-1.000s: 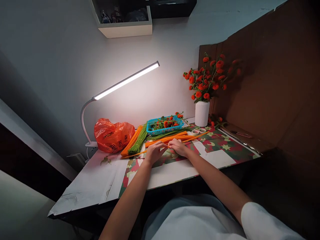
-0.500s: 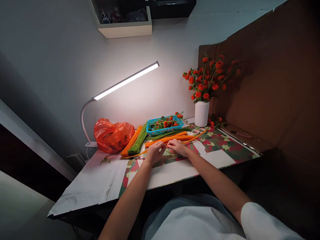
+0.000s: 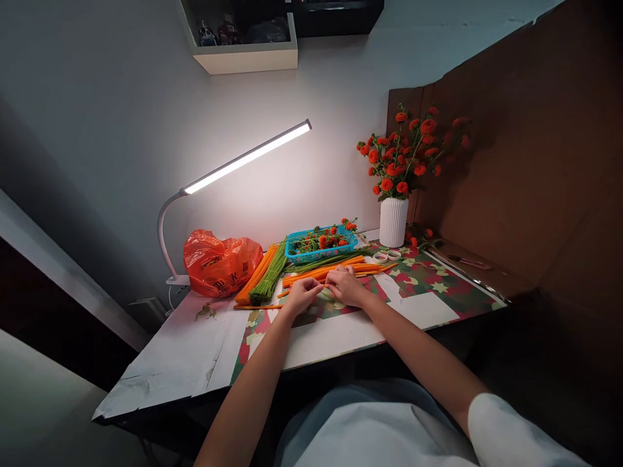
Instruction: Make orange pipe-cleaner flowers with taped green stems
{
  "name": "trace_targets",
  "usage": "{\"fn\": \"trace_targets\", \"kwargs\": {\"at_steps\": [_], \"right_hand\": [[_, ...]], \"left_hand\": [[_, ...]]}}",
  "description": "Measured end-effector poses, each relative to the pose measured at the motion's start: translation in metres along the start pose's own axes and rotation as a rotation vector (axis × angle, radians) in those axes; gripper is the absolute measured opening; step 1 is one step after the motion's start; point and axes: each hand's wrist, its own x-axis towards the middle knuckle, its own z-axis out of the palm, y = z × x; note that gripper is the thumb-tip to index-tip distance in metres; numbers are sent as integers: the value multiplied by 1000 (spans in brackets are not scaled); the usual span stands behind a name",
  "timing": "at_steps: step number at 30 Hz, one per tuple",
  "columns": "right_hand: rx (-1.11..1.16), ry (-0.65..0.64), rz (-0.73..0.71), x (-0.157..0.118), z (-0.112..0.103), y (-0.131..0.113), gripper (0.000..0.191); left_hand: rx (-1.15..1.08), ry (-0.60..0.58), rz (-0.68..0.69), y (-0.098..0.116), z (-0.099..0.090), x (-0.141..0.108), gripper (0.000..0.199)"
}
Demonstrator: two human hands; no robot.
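The work at the fingertips looks to be at an early stage: the left hand and right hand meet low over the patterned table, thumb and forefinger of each seemingly pinched on an orange strand. It runs between them, just in front of the orange bundle, and shows no finished form, though the fingers hide much of it. What appears complete stands further back: orange flowers on green stems fill the white vase, and more blooms lie in the blue basket. Plenty seems unworked, since the orange bundle, the green bundle and a second orange heap lie as loose, straight lengths. Whether the strand is already twisted cannot be told.
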Motion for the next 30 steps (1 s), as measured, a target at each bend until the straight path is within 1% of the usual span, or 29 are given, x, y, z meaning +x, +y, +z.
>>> {"fn": "trace_targets", "kwargs": {"at_steps": [4, 6, 9, 12, 15, 20, 23, 26, 28, 30], "right_hand": [[143, -9, 110, 2, 2, 6, 18], [208, -17, 151, 3, 1, 7, 20], [267, -48, 186, 5, -1, 5, 22], [295, -78, 204, 5, -3, 3, 23], [303, -81, 198, 4, -4, 1, 24], [300, -39, 163, 3, -3, 2, 22], [274, -16, 136, 2, -1, 3, 18], [228, 12, 112, 0, 0, 4, 15], [146, 24, 70, -1, 1, 4, 14], [36, 24, -2, -2, 1, 3, 15]], "left_hand": [[300, 208, 298, 0, 0, -4, 15], [414, 286, 420, 1, 0, -4, 11], [539, 313, 548, 3, 0, -4, 15], [610, 302, 609, 4, 0, -4, 19], [634, 292, 613, 5, 0, -4, 20], [633, 276, 543, 5, -1, -5, 21], [609, 244, 470, 6, 1, -6, 21], [552, 212, 367, 6, 2, -6, 19], [486, 179, 296, 6, 3, -5, 17], [386, 130, 231, 4, 2, -4, 15]]}}
